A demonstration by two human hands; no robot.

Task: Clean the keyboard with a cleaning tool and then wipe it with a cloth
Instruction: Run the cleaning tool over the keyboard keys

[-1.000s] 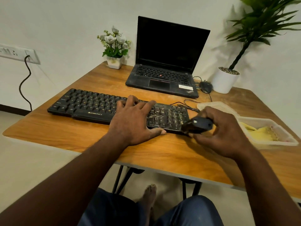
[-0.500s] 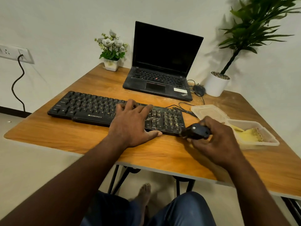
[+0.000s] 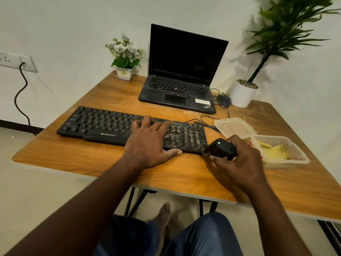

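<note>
Flatly, left grip [image 3: 147, 146] spread on keyboard [image 3: 103, 126], right grip [image 3: 239, 161] clutching cleaning tool [image 3: 219, 149] (at keyboard's right edge)

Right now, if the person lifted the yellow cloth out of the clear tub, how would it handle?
Probably floppy: the yellow cloth lies crumpled in folds, so it should drape when lifted. Likely light, too; the thin clear tub holding it shows no sag. Its scalloped edge hints at soft fabric, easy to pinch.
</note>
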